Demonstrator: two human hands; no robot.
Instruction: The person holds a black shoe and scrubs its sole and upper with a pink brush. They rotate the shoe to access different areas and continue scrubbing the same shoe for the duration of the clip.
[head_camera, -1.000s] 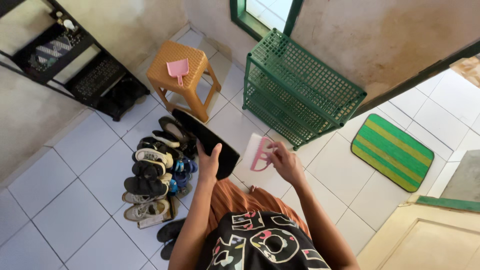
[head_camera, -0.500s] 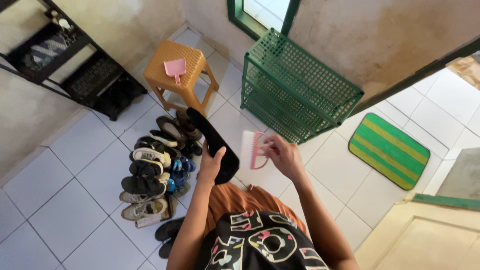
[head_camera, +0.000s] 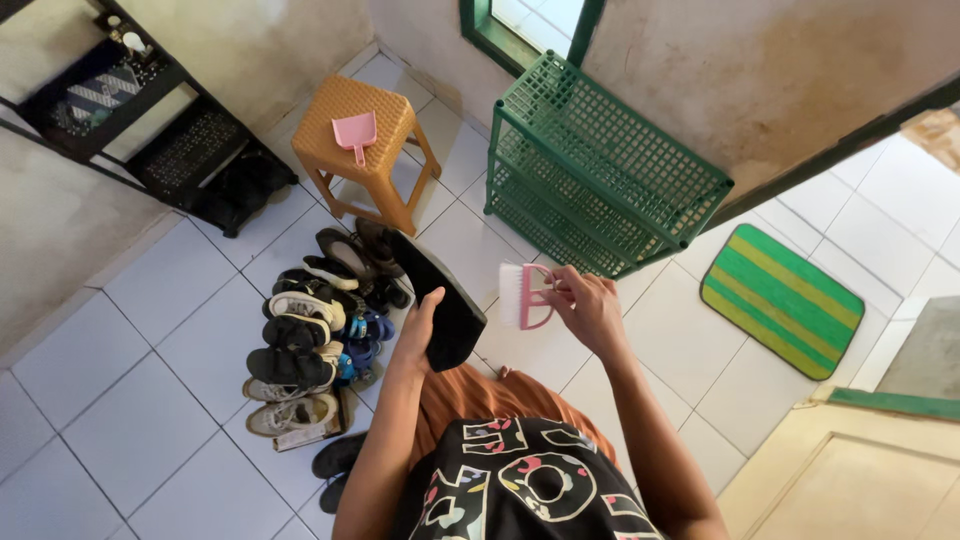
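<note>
Head view looks down on a white tiled floor (head_camera: 170, 400). The green rack (head_camera: 600, 170) stands against the far wall, with a striped mat (head_camera: 782, 300) to its right by the doorway. A black shelf (head_camera: 150, 130) fills the far left corner, and an orange stool (head_camera: 365, 150) between them carries a pink dustpan (head_camera: 355, 132). A heap of shoes (head_camera: 315, 340) lies on the floor in front of the stool.

Above the heap, the left hand (head_camera: 420, 335) is closed around the near end of a black shoe (head_camera: 440, 295), sole facing right. Its long axis runs from the hand up and away to the left, toward the stool. The right hand (head_camera: 590, 310) grips the pink brush (head_camera: 522, 297) by its handle, bristles turned left toward the sole. Brush and shoe are near but apart, the brush just right of the shoe's near half.
</note>
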